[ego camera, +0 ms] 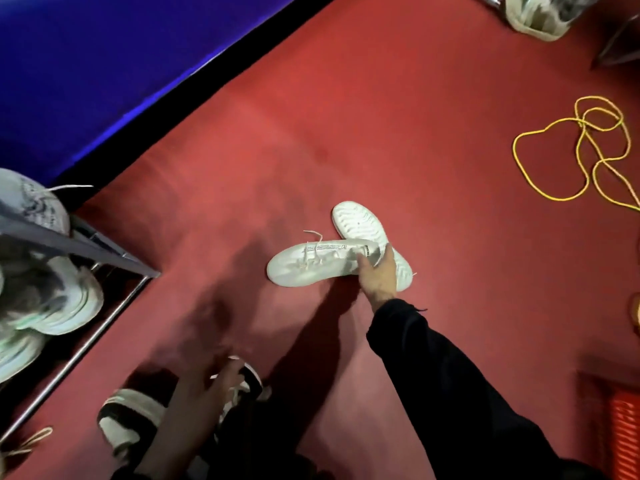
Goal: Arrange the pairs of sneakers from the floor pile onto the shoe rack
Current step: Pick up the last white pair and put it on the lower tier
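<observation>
Two white sneakers lie on the red carpet at the centre. One white sneaker (311, 261) rests on its side with its laces loose. The other white sneaker (360, 225) lies sole up, crossed beneath it. My right hand (377, 271) grips the heel end of the side-lying one. My left hand (221, 379), blurred, sits low in the frame over a black-and-white sneaker (130, 420); whether it holds anything is unclear. The metal shoe rack (104, 258) stands at the left with grey-white sneakers (52, 306) on its shelves.
A yellow cord (585, 150) loops over the carpet at the right. Another grey-white sneaker (536, 15) sits at the top right. A blue wall (104, 64) runs along the upper left. An orange ribbed object (623, 434) is at the lower right.
</observation>
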Demonstrator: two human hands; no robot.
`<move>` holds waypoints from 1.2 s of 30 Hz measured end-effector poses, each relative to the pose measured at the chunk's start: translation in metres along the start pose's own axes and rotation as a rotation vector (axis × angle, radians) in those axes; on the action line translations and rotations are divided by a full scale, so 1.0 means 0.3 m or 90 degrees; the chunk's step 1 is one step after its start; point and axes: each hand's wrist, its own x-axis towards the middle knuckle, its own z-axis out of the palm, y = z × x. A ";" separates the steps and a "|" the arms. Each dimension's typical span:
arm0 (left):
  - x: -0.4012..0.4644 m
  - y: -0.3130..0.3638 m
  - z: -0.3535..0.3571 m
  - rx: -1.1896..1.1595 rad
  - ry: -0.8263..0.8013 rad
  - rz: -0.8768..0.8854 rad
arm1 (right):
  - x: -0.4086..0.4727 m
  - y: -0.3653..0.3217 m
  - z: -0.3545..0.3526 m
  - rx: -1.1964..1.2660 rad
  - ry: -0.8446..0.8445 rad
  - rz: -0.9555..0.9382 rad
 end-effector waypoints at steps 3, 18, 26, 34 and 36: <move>0.023 -0.062 0.012 -0.075 0.016 -0.070 | 0.061 0.033 0.004 0.004 -0.018 0.041; 0.070 -0.027 0.201 -0.187 -0.035 -0.183 | -0.174 0.290 0.108 -0.051 -0.135 0.105; 0.077 -0.014 0.168 -0.150 -0.057 -0.161 | -0.323 0.236 0.143 0.061 -0.195 0.144; 0.077 0.063 0.190 -0.154 -0.054 -0.079 | -0.353 0.187 -0.001 0.144 -0.144 0.129; 0.065 0.072 0.179 -0.160 -0.092 -0.083 | -0.174 0.188 -0.055 0.101 0.109 0.083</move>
